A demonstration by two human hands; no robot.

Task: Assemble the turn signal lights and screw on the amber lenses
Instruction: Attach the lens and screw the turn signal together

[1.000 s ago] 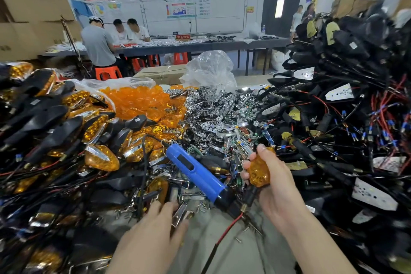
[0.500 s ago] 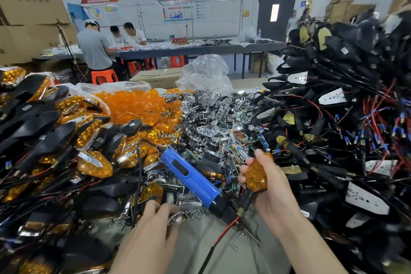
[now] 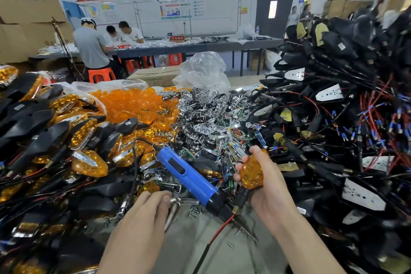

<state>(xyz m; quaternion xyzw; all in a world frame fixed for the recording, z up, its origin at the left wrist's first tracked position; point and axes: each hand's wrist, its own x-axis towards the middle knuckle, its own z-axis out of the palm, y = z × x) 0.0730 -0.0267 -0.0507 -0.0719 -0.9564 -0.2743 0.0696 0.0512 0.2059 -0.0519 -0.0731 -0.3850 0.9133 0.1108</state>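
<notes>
The right hand's fingers (image 3: 241, 162) and thumb are curled round a turn signal light (image 3: 252, 172), holding it up just above the counter (image 3: 200, 242) with the lens facing the camera. Its amber lens is faceted, pointed at the top and broader below. A black stem (image 3: 242, 196) comes out underneath, ending in a brass nut, and a red wire (image 3: 220, 227) trails down from it onto the counter. The right hand (image 3: 269, 191) cradles the black housing from behind. The left hand (image 3: 146, 216) lies low on the counter, its fingers bent over a chrome part (image 3: 178, 202); whether they pinch it or only touch it cannot be told. Between the two hands a blue electric screwdriver (image 3: 186, 173) lies slanted on the heap, black nose toward the stem, its black cord (image 3: 133, 162) looping off to the left. Loose screws (image 3: 195, 209) are scattered on the grey surface near its nose. On the left is a pile of finished lights (image 3: 55, 140), black with amber lenses. Behind them are loose amber lenses (image 3: 133, 102), then chrome reflectors (image 3: 206, 118) and a clear plastic bag (image 3: 202, 71). On the right rises a tall heap of black housings (image 3: 333, 118) with red and blue-tipped wires. Farther back, people (image 3: 91, 46) work at a long table with orange stools (image 3: 100, 74). Cardboard boxes (image 3: 26, 18) stand at the left, and notice boards (image 3: 180, 4) and a dark door (image 3: 274, 13) are on the far wall.
</notes>
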